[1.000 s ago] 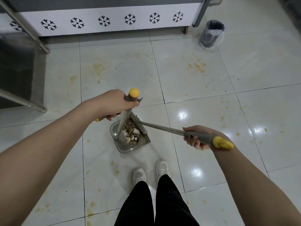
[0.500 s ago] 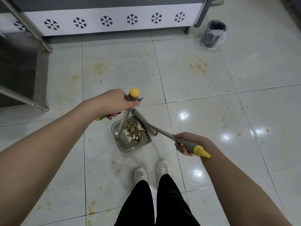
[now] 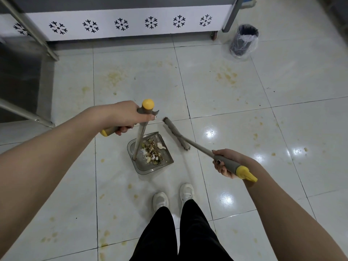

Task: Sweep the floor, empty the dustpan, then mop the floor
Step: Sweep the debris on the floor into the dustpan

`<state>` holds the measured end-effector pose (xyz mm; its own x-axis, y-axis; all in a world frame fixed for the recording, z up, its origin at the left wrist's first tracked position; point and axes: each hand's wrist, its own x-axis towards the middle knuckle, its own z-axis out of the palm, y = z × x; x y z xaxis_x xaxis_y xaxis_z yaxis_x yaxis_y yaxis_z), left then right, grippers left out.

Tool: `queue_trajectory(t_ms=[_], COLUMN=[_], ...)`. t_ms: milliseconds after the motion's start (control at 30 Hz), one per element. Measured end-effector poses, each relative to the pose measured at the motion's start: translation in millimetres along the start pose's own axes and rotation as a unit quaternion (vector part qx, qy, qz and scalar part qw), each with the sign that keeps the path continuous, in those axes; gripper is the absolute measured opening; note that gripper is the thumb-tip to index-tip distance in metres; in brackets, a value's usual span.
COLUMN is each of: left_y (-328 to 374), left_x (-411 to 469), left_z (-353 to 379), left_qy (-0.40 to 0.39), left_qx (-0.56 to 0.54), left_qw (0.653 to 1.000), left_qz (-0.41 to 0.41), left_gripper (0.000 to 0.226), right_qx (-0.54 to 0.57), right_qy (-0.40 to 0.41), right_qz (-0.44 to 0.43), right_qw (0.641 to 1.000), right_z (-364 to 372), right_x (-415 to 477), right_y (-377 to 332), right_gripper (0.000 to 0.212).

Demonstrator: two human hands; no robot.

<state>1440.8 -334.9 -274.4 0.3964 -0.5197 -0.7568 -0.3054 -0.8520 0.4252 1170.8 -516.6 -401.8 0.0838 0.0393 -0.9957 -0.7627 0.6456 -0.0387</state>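
Tiles (image 3: 226,102) stained yellow, bin (image 3: 243,41) near snowflake panel (image 3: 135,23), dustpan (image 3: 144,168) loaded

No readable txt – just snowflake marks on panel (image 3: 131,23).

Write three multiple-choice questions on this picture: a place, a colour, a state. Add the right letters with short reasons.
1. Relative to the dustpan, where is the broom head?
A. inside it
B. underneath it
C. to its right, outside it
2. What colour is the tip of the broom handle in the right hand?
A. yellow
B. red
C. green
3. What state is the dustpan in?
A. empty
B. holding rubbish
C. upside down
Answers: C, it lies beyond the pan's right edge; A, its end cap is yellow; B, scraps lie inside.
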Motion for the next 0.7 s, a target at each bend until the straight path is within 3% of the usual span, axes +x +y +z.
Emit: queue_trajectory(t_ms=[467, 600, 700], left_y=[-32, -33, -33], left_x=[-17, -23, -24], left_z=[-4, -5, 2], left_qy=[-0.081, -0.081, -0.051], left_qx=[-0.002, -0.023, -0.021], left_qw=[0.997, 0.996, 0.998], left_qz=[-0.016, -0.014, -0.013], left_gripper=[0.051, 0.076, 0.06], right_qx=[0.114, 0.138, 0.144], right_qy=[0.013, -0.021, -0.025], right_qz=[-0.009, 0.023, 0.033], right_qw=[0.993, 0.99, 0.989], right_z=[52, 52, 62], right_x=[6, 15, 16], right_y=[37, 53, 62], right_gripper=[0.035, 0.039, 0.038])
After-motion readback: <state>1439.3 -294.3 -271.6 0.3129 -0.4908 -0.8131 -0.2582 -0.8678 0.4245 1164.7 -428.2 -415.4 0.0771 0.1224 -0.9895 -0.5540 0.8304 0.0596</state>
